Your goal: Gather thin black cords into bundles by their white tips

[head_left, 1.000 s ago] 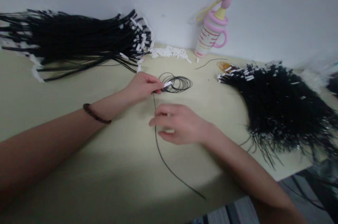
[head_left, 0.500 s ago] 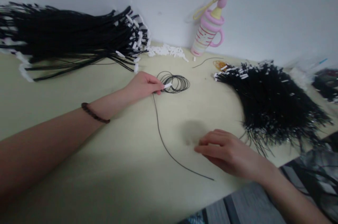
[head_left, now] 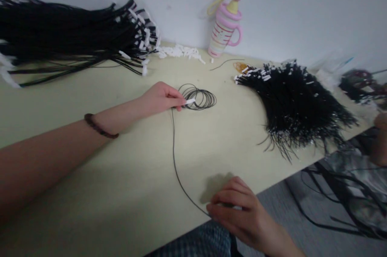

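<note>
My left hand (head_left: 167, 97) pinches a coil of thin black wire (head_left: 207, 99) at its left side, together with a small white tag (head_left: 190, 101). The coil lies on the table. From it, a loose length of wire (head_left: 175, 164) curves down toward the front edge. There my right hand (head_left: 238, 212) has its fingers curled, with the wire running to its fingertips; the wire's free end is hidden by the hand.
Bundles of black wires with white tags lie at the back left (head_left: 75, 31) and right (head_left: 293, 99). Between them are white pieces (head_left: 179, 51), a pink cup (head_left: 223, 29), orange bands (head_left: 240, 67) and a short wire (head_left: 225, 62). Another person's hand (head_left: 380, 140) shows at the right edge.
My right hand has come down and left to the loose wire's end, which it now covers. The left hand keeps its pinch on the coil. The view has shifted slightly right.
</note>
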A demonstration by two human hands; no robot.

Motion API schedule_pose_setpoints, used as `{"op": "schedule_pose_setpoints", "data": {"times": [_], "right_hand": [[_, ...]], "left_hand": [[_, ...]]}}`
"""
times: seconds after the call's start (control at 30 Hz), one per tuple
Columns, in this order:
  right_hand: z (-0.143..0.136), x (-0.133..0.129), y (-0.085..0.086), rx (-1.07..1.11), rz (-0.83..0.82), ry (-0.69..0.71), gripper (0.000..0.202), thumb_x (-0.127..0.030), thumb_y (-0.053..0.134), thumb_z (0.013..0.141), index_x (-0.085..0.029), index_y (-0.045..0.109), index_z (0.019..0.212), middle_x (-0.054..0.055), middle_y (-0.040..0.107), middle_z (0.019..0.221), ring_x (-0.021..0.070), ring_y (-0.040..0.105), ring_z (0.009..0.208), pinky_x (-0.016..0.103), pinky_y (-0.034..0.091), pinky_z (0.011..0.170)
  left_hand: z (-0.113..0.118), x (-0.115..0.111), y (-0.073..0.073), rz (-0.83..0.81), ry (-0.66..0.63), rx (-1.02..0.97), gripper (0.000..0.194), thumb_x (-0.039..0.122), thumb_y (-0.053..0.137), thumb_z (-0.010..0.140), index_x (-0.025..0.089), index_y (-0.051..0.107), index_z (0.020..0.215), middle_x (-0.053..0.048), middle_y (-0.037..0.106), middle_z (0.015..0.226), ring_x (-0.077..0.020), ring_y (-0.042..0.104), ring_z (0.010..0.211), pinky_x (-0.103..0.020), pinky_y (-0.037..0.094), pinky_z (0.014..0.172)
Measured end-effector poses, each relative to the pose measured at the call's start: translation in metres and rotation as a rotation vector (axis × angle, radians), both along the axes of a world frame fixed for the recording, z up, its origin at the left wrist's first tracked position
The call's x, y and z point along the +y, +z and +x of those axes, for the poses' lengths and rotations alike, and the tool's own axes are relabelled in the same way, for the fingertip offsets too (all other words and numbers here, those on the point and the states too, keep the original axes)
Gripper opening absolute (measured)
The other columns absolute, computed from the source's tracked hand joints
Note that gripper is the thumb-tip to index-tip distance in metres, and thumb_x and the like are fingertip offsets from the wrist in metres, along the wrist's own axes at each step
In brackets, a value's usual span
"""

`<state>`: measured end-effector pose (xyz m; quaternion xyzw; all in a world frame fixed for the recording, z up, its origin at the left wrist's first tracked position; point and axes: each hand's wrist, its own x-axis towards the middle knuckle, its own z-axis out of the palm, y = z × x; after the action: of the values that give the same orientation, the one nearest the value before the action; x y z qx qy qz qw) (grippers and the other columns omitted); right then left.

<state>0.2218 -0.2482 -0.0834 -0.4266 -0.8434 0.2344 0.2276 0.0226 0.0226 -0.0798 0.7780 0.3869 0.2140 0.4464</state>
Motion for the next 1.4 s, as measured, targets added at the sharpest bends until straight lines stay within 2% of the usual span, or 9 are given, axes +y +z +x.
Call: {"op": "schedule_pose_setpoints", "data": {"times": [0.17, 0.4, 0.47, 0.53, 0.63, 0.73, 0.83, 0.97, 1.4], "right_hand": [[-0.002, 0.026, 0.011, -0.027, -0.162, 0.264, 0.025, -0.013, 0.053, 0.082, -0.019, 0.061, 0.104, 0.001, 0.063, 0.092, 0.0122, 0.053, 0.084, 0.034, 0.035, 0.083], [-0.001, 0.036, 0.014, 0.034, -0.236, 0.325, 0.017, -0.026, 0.053, 0.087, -0.016, 0.067, 0.089, 0.004, 0.06, 0.083, 0.0109, 0.053, 0.077, 0.03, 0.039, 0.077], [0.002, 0.044, 0.02, 0.179, -0.305, 0.272, 0.015, -0.026, 0.057, 0.084, -0.015, 0.068, 0.084, 0.006, 0.06, 0.089, 0.0097, 0.054, 0.078, 0.025, 0.043, 0.072], [0.007, 0.059, 0.025, 0.387, -0.339, 0.129, 0.011, -0.023, 0.06, 0.082, -0.015, 0.067, 0.081, 0.006, 0.061, 0.089, 0.0094, 0.055, 0.076, 0.022, 0.046, 0.067], [0.011, 0.095, 0.024, 0.76, -0.224, -0.29, 0.004, -0.022, 0.059, 0.081, -0.019, 0.062, 0.081, 0.001, 0.06, 0.073, 0.0074, 0.052, 0.06, 0.02, 0.043, 0.055], [0.002, 0.137, 0.013, 0.858, -0.149, -0.596, 0.013, -0.029, 0.063, 0.077, -0.016, 0.062, 0.08, -0.001, 0.055, 0.062, 0.0054, 0.042, 0.05, 0.018, 0.034, 0.045], [-0.02, 0.169, -0.002, 0.728, -0.175, -0.606, 0.021, -0.033, 0.062, 0.075, -0.012, 0.06, 0.07, -0.003, 0.048, 0.054, 0.005, 0.038, 0.046, 0.018, 0.029, 0.042], [-0.042, 0.19, -0.016, 0.591, -0.112, -0.565, 0.019, -0.027, 0.059, 0.072, -0.013, 0.055, 0.061, -0.004, 0.046, 0.053, 0.0052, 0.037, 0.048, 0.018, 0.029, 0.045], [-0.038, 0.197, -0.02, 0.586, -0.141, -0.582, 0.017, -0.027, 0.058, 0.071, -0.014, 0.054, 0.061, -0.003, 0.046, 0.053, 0.0056, 0.037, 0.049, 0.018, 0.029, 0.044]], "left_hand": [[-0.003, -0.001, -0.002, -0.027, -0.006, -0.045, 0.024, 0.035, 0.061, 0.07, 0.013, 0.069, 0.063, -0.005, 0.065, 0.059, -0.0109, 0.05, 0.054, -0.024, 0.033, 0.053], [0.0, 0.0, -0.001, -0.152, 0.087, -0.132, 0.017, 0.029, 0.066, 0.065, 0.012, 0.07, 0.062, -0.005, 0.064, 0.057, -0.0106, 0.051, 0.053, -0.023, 0.036, 0.053], [0.001, -0.001, -0.001, -0.182, 0.111, -0.162, 0.016, 0.028, 0.066, 0.065, 0.013, 0.069, 0.061, -0.005, 0.064, 0.057, -0.0108, 0.052, 0.053, -0.023, 0.038, 0.054], [0.002, -0.001, -0.001, -0.201, 0.121, -0.191, 0.016, 0.028, 0.066, 0.065, 0.014, 0.069, 0.059, -0.005, 0.065, 0.058, -0.011, 0.052, 0.054, -0.024, 0.038, 0.054], [0.002, -0.001, 0.001, -0.243, 0.155, -0.218, 0.016, 0.029, 0.067, 0.064, 0.015, 0.069, 0.058, -0.005, 0.064, 0.058, -0.011, 0.051, 0.053, -0.024, 0.037, 0.052], [0.003, -0.001, 0.004, -0.284, 0.218, -0.202, 0.015, 0.028, 0.067, 0.063, 0.015, 0.067, 0.055, -0.005, 0.064, 0.058, -0.011, 0.048, 0.05, -0.025, 0.033, 0.049], [0.004, 0.0, 0.008, -0.319, 0.247, -0.206, 0.015, 0.027, 0.067, 0.063, 0.014, 0.067, 0.054, -0.005, 0.064, 0.059, -0.0106, 0.047, 0.051, -0.025, 0.031, 0.048], [0.004, 0.001, 0.01, -0.38, 0.284, -0.245, 0.015, 0.026, 0.068, 0.062, 0.015, 0.067, 0.052, -0.003, 0.062, 0.054, -0.0101, 0.047, 0.051, -0.024, 0.031, 0.048], [0.003, 0.008, 0.006, -0.417, 0.268, -0.263, 0.016, 0.026, 0.066, 0.064, 0.015, 0.067, 0.054, -0.003, 0.063, 0.055, -0.01, 0.049, 0.052, -0.023, 0.033, 0.05]]}}
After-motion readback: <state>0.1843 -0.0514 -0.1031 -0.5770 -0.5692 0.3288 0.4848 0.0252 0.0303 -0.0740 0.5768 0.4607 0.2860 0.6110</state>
